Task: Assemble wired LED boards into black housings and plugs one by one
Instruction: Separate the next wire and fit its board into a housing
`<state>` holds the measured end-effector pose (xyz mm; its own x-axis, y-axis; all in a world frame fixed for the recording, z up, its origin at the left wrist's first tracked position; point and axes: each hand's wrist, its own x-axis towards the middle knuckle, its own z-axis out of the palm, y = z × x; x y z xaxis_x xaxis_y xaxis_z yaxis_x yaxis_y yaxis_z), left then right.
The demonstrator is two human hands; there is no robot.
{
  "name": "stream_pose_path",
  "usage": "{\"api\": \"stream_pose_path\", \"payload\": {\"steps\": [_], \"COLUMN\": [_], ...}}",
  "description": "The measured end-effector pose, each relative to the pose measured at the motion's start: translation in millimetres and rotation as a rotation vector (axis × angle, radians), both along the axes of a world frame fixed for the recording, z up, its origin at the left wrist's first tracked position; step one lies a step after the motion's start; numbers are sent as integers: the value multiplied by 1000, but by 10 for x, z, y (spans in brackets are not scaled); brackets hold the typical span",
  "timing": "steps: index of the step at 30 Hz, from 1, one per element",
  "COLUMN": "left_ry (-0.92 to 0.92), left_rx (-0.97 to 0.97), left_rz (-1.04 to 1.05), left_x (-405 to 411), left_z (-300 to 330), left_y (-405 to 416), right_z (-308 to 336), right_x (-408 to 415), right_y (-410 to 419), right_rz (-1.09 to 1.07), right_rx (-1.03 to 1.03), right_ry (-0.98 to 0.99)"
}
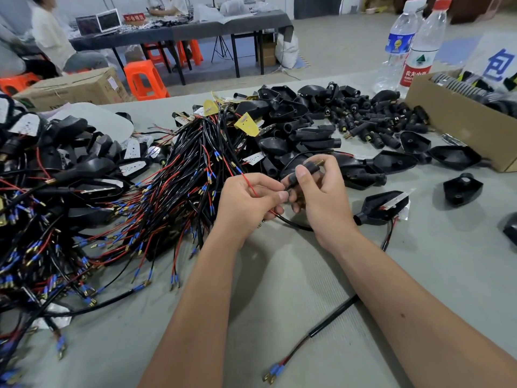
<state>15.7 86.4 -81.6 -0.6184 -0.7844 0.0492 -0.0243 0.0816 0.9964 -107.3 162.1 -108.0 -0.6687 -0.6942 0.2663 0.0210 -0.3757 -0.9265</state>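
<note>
Head view, grey worktable [279,317], perhaps workshop

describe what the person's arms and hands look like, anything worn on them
Both forearms are bare right to the bottom edge of the picture: no sleeves show, and no gloves, watch, bracelet or rings can be seen on the left hand or the right hand. The fingernails are short and unpainted. The right forearm carries a couple of small dark spots.
</note>
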Motion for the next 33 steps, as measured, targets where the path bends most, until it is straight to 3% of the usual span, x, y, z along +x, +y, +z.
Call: {"api": "stream_pose_path", "payload": {"steps": [7,17,22,33], "left_ry": [82,5,39,83], "left_rx": [35,63,84,2], "left_rz": [57,59,65,166], "left_x": [-22,-12,-1,-101], "left_z": [-37,-57,-52,-52], "left_y": [-6,-39,-37,42], "right_z": [21,2,44,39], "right_x": [-3,-54,-39,-20], "right_y": [15,-9,14,24], "right_rz": [-37,-126,-73,49], "right_rx": [-13,-83,-66,-23], "right_ry": [31,-102,-159,-20]}}
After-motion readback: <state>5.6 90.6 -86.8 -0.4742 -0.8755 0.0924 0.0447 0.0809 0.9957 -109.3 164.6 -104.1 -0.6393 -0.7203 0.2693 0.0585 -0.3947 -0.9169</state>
